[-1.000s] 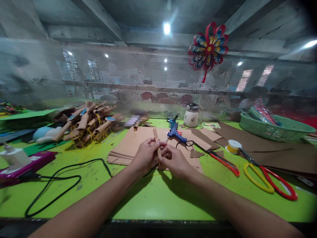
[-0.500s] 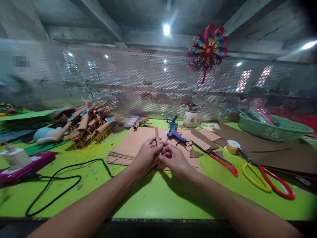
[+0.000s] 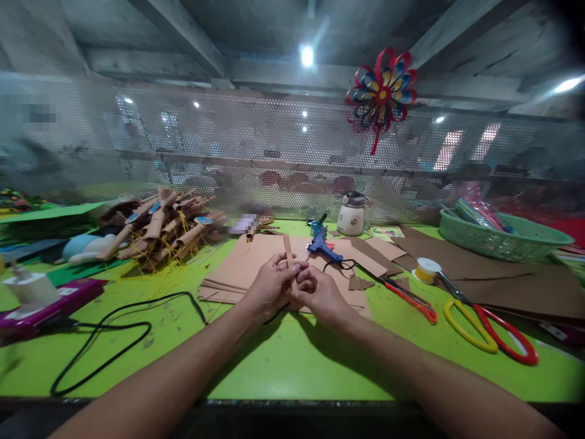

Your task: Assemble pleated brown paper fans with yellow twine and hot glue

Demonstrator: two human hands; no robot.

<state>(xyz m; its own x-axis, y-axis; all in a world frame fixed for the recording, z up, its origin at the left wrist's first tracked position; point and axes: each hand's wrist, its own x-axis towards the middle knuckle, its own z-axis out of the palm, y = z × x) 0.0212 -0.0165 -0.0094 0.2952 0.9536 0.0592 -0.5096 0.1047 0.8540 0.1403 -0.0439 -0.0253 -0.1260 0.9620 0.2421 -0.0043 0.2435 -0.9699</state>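
Note:
Between my two hands is a narrow strip of brown paper [image 3: 287, 245], standing nearly upright with its top leaning slightly left. My left hand [image 3: 273, 281] is closed, its thumb and fingers pinching the strip. Close against it, my right hand [image 3: 319, 291] is closed too, thumb and forefinger on the strip's lower part. Both hands are over a stack of brown paper sheets [image 3: 228, 274]. Just beyond my right hand lies a blue hot glue gun [image 3: 325, 247] on the sheets.
Red-handled scissors [image 3: 411, 299], larger yellow-and-red scissors [image 3: 484, 323] and a spool of yellow thread [image 3: 426, 270] lie at right, before a green basket [image 3: 503, 238]. Rolled paper pieces [image 3: 159, 228] are piled at left. A black cord [image 3: 105, 326] loops from a purple power strip [image 3: 77, 305].
The paper strip has tilted a little to the left between my fingers. Both hands stay in nearly the same place, and the view has shifted slightly.

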